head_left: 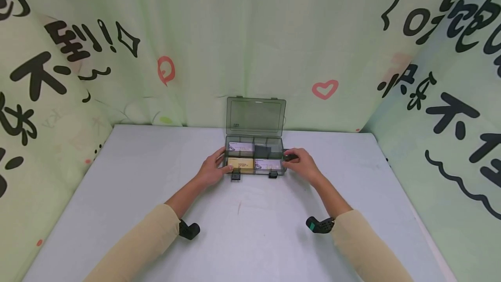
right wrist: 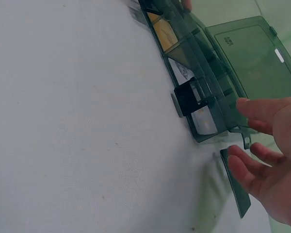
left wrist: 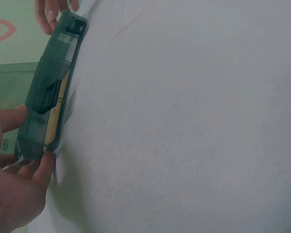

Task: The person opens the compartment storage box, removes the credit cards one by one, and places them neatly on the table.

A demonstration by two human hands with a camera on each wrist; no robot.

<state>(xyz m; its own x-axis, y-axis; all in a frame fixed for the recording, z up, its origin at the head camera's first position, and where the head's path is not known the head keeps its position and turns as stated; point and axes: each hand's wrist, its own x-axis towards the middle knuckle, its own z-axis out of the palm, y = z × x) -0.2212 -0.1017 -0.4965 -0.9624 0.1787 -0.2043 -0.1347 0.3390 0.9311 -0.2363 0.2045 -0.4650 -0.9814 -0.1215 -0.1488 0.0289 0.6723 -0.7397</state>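
Note:
A see-through dark plastic organizer box (head_left: 268, 141) stands on the table with its lid (head_left: 256, 116) raised at the back. Inside its compartments lie a yellow card-like piece (head_left: 240, 163) and two pale purple ones, at front right (head_left: 268, 164) and back left (head_left: 240, 146). My left hand (head_left: 211, 169) grips the box's left end, thumb at the front corner, fingers round the side. At the right end, my right hand (head_left: 303, 165) has its thumb near the box's edge and its fingers apart from the thumb. A thin dark strip (right wrist: 238, 191) is beside those fingertips; whether they touch it I cannot tell.
Two front latches (head_left: 235, 175) hang down off the box's near side. The white table (head_left: 250, 238) spreads around it. Printed curtains (head_left: 274, 47) surround the table at the back and sides. A black wrist device (head_left: 320, 225) is by each sleeve.

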